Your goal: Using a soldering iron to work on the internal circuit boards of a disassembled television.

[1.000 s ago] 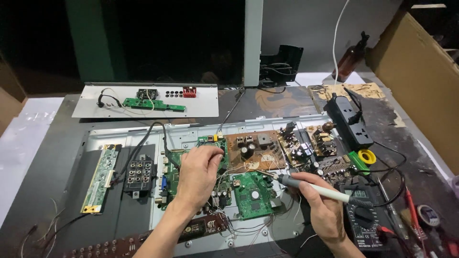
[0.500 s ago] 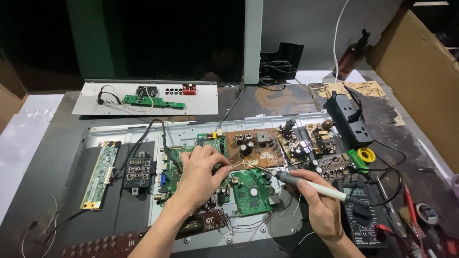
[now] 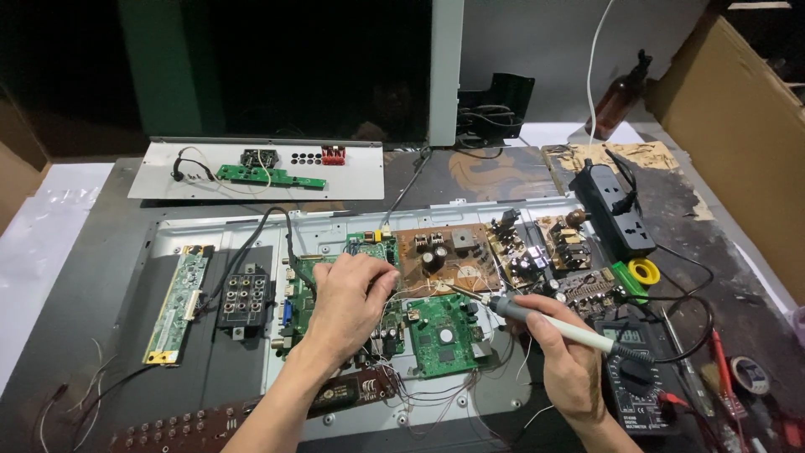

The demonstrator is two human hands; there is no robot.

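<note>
Left hand [image 3: 348, 300] shifted slightly on green circuit board [image 3: 440, 334], fingers pinched on thin wire, right hand [image 3: 570, 361] grip clamped on white soldering iron [image 3: 553, 323], brown cardboard box [image 3: 738, 143] at bench's right edge.

One head cam, looking down & fwd over the workbench [image 3: 101, 252], close above both hands, boards mid-frame.

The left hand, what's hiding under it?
The left hand rests on a green circuit board set on the metal back panel. Board edges and thin wires show around it. The parts beneath the palm are covered, so they cannot be seen.
</note>
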